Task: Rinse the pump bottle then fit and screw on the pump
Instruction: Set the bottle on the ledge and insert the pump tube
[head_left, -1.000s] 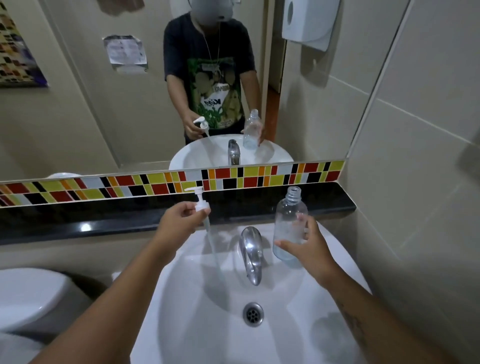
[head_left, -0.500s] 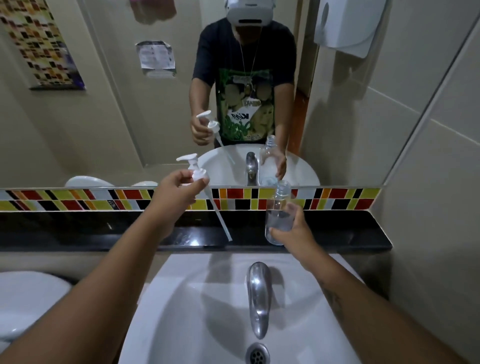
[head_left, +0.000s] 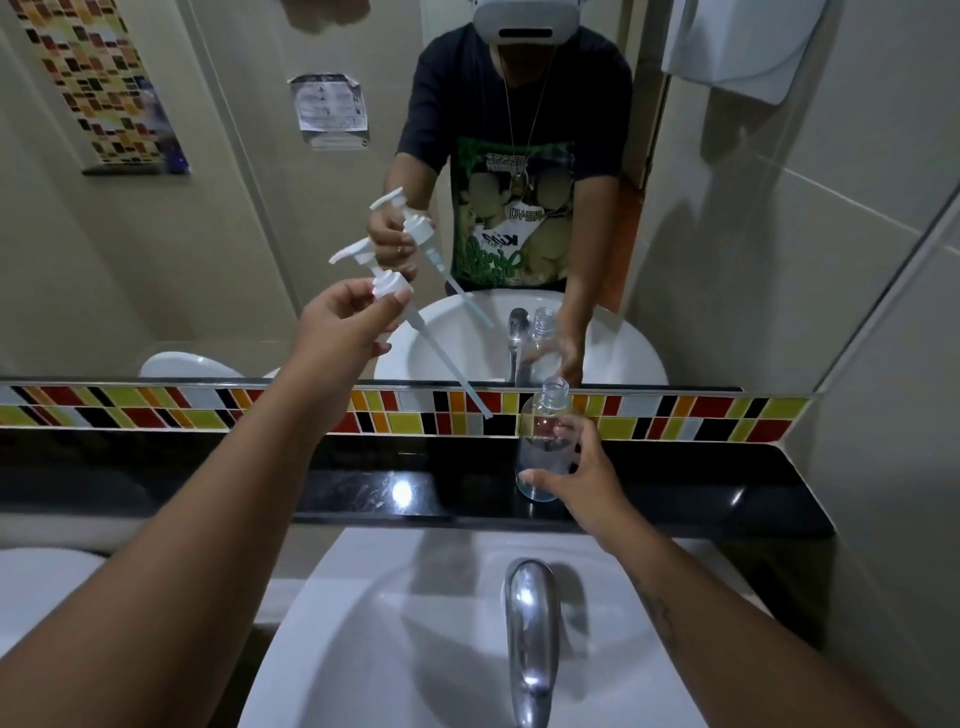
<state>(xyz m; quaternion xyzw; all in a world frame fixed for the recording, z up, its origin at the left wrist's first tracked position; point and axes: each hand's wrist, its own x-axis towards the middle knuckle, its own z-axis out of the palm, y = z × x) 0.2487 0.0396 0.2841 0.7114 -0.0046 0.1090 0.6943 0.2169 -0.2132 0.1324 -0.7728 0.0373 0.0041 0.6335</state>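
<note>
My left hand (head_left: 345, 325) holds the white pump (head_left: 384, 283) by its collar, raised in front of the mirror. Its long dip tube (head_left: 451, 371) slants down to the right, and the tube's tip ends just left of the bottle's neck. My right hand (head_left: 582, 475) grips the clear plastic bottle (head_left: 540, 441) around its lower body, upright above the black ledge. The bottle's threaded mouth is open and it looks empty apart from some wetness inside. Pump and bottle are apart.
A white sink (head_left: 363, 623) with a chrome tap (head_left: 527, 623) lies below my arms. A black stone ledge (head_left: 701, 483) and a band of coloured tiles (head_left: 130, 410) run under the mirror (head_left: 208, 208). A toilet (head_left: 41, 587) is at the left, a tiled wall (head_left: 893, 389) at the right.
Both hands have risen away from the basin toward the mirror. The pump has tilted, its tube now angling toward the bottle's mouth. The camera view has tipped upward.
</note>
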